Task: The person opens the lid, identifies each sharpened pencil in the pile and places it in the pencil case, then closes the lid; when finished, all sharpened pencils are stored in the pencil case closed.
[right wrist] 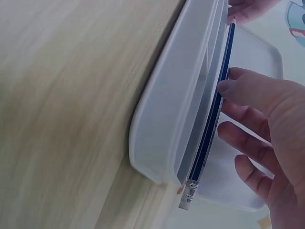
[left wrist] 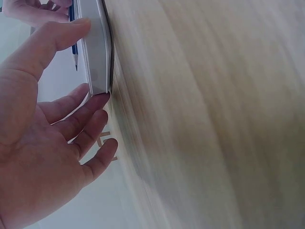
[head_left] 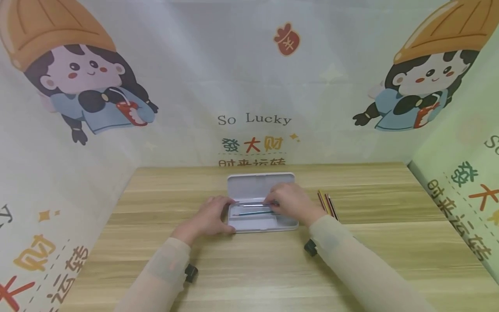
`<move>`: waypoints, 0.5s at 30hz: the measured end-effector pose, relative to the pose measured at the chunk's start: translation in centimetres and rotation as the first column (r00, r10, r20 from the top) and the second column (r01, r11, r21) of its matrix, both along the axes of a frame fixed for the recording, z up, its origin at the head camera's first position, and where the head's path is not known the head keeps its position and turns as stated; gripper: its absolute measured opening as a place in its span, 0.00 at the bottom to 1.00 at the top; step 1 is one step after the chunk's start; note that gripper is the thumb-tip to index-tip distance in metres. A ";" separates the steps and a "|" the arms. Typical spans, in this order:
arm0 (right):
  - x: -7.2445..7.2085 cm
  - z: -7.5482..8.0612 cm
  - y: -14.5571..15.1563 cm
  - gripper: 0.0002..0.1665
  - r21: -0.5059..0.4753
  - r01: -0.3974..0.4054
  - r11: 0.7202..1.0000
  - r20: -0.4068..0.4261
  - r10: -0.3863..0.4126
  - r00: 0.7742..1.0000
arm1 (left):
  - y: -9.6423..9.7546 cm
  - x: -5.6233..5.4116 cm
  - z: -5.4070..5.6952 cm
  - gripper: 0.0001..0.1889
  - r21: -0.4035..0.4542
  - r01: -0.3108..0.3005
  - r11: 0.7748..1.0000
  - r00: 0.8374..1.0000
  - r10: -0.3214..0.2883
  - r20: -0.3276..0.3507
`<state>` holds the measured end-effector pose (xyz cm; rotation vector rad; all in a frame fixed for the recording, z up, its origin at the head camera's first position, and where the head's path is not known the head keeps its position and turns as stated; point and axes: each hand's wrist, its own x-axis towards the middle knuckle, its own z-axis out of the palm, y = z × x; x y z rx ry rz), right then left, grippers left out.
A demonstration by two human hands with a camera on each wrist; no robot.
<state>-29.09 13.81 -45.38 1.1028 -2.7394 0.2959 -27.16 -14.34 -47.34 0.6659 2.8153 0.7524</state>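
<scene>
A white pencil case (head_left: pixel 257 225) lies on the table with its lid (head_left: pixel 249 186) raised at the back. My left hand (head_left: pixel 210 216) holds the case's left end, its thumb on the front wall and its fingers around the end. Over the right part of the case, my right hand (head_left: pixel 294 201) pinches a blue pencil (right wrist: pixel 214 105) between thumb and fingers. This pencil has an eraser end and its sharpened tip points left, toward my left hand. Another pencil (head_left: pixel 249 205) lies toward the back of the case, partly hidden by my right hand.
Several loose pencils (head_left: pixel 326 203) lie on the wooden table (head_left: pixel 249 268) to the right of the case, partly behind my right forearm. A printed cloth backdrop (head_left: pixel 187 86) surrounds the table at the back and both sides.
</scene>
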 end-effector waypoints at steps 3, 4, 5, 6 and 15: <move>-0.1 -0.2 -0.4 0.09 -0.001 0.000 1.000 0.014 0.000 1.000 | 0.0 0.0 0.0 0.44 -0.001 -0.002 1.000 1.000 0.002 0.005; -0.1 -0.3 -0.5 0.09 0.000 0.000 1.000 0.022 0.000 1.000 | 0.1 0.0 0.0 0.45 -0.003 -0.002 1.000 1.000 0.002 0.007; -0.1 -0.4 -0.6 0.10 0.004 -0.003 1.000 0.025 0.003 1.000 | 0.1 0.0 0.1 0.45 -0.004 -0.002 1.000 1.000 0.002 0.010; -0.1 -0.4 -0.7 0.10 0.006 -0.004 1.000 0.031 0.004 1.000 | 0.1 0.0 0.1 0.45 -0.002 -0.006 1.000 1.000 0.006 0.017; -0.7 -1.3 -1.1 0.09 0.004 -0.011 1.000 0.042 0.011 0.999 | 0.1 -0.1 0.2 0.45 0.000 -0.007 1.000 1.000 0.007 0.019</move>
